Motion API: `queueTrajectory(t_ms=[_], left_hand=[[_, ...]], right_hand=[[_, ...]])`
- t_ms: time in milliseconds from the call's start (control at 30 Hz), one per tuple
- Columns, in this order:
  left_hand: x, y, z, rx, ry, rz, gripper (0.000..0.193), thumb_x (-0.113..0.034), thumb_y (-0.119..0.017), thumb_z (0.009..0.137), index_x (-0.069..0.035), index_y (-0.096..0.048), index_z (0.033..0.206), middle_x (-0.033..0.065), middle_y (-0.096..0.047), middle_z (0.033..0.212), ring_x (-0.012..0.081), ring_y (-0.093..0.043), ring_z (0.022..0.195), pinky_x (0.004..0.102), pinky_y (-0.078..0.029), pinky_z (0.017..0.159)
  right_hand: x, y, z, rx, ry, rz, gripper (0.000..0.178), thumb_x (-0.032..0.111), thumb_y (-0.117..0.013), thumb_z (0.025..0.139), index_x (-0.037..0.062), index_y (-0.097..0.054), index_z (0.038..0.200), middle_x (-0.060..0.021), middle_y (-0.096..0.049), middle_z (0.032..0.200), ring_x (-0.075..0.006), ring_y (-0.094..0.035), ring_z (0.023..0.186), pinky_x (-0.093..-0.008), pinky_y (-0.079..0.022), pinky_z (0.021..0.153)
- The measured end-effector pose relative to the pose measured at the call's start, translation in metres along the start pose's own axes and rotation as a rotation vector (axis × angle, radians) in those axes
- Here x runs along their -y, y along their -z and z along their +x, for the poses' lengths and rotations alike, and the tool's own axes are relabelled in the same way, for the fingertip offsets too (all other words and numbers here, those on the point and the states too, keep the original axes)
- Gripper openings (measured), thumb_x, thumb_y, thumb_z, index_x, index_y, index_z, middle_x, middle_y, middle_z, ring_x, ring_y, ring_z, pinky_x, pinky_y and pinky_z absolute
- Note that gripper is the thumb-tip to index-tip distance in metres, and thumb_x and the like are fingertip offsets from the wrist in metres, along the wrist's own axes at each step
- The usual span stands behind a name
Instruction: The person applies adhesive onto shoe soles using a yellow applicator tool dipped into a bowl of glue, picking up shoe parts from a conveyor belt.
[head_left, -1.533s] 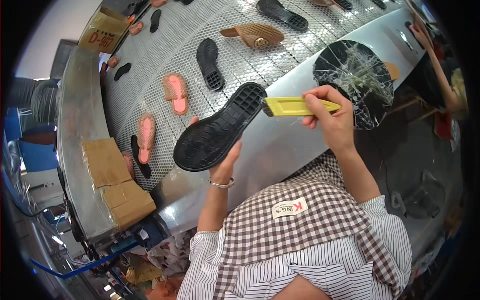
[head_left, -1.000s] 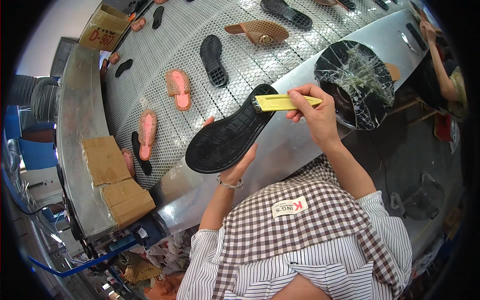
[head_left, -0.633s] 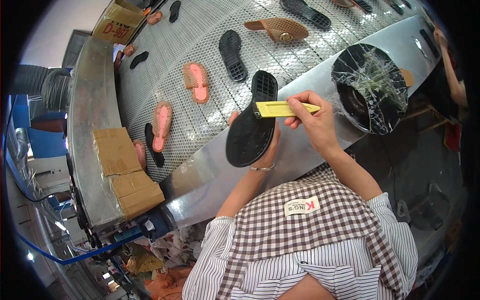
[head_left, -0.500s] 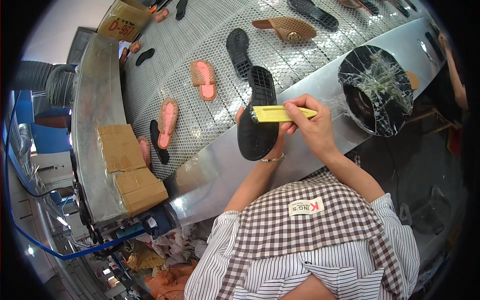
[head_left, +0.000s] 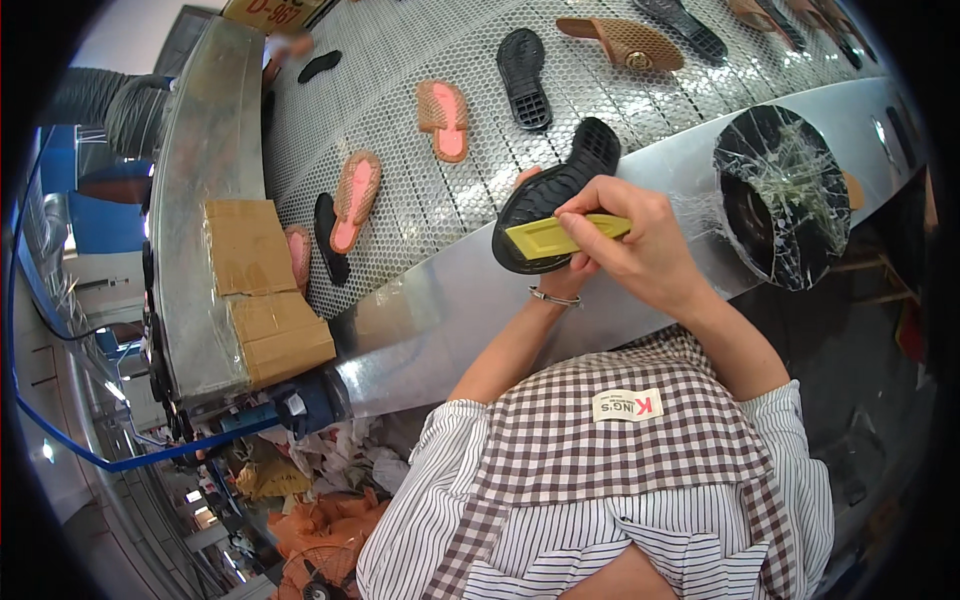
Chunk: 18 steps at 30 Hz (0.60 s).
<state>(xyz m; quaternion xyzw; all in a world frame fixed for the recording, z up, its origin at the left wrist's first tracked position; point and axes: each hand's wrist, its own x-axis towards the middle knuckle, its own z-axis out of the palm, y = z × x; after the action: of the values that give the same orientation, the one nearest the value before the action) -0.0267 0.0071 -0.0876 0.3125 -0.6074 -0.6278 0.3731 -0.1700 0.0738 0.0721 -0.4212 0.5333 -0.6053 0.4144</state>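
Note:
A black shoe sole [head_left: 595,150] is in my left hand [head_left: 566,280], which grips it from beneath; fingertips show at its far edge and the rest of the hand is hidden. The sole lies tilted, its broad toe end toward me. My right hand [head_left: 645,245] pinches a flat yellow tool [head_left: 545,238] with a tapered end. The tool's wide end lies over the toe part of the sole; whether it touches cannot be made out. Another black sole [head_left: 524,80] lies just beyond, on the mesh conveyor [head_left: 400,215].
To my right, a round black container [head_left: 735,230] with stringy, clear dried residue stands on the metal ledge [head_left: 440,300]. Pink-lined woven sandals [head_left: 357,200] and a tan slipper [head_left: 625,45] lie on the conveyor. Cardboard [head_left: 245,250] covers its left corner.
The sole has turned, its heel end swinging right, and the yellow tool has moved toward the toe end. The view has shifted, and the sandals on the conveyor appear higher and farther right.

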Motion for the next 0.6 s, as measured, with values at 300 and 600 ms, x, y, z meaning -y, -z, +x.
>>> queueTrajectory(t_ms=[300,600], left_hand=[[-0.022,-0.022,0.001,0.283,-0.003,0.383,0.059,-0.020,-0.072,0.080,-0.007,-0.042,0.129,0.0104,-0.051,0.125,0.0215,-0.053,0.113,0.0343,-0.045,0.095],[-0.062,-0.013,0.030,0.142,-0.057,-0.015,0.067,-0.006,-0.075,0.078,-0.007,-0.041,0.135,0.0092,-0.049,0.131,0.0209,-0.052,0.119,0.0345,-0.043,0.102]], right_hand=[[0.014,0.023,0.023,0.283,0.256,-0.299,0.008,0.004,-0.063,0.086,-0.0038,-0.062,0.085,-0.0069,-0.062,0.074,-0.0109,-0.061,0.056,-0.0239,-0.050,0.052],[0.032,0.047,0.023,0.166,0.432,-0.346,0.005,0.003,-0.062,0.087,-0.0019,-0.062,0.086,-0.0050,-0.062,0.078,-0.0093,-0.059,0.055,-0.0213,-0.045,0.050]])
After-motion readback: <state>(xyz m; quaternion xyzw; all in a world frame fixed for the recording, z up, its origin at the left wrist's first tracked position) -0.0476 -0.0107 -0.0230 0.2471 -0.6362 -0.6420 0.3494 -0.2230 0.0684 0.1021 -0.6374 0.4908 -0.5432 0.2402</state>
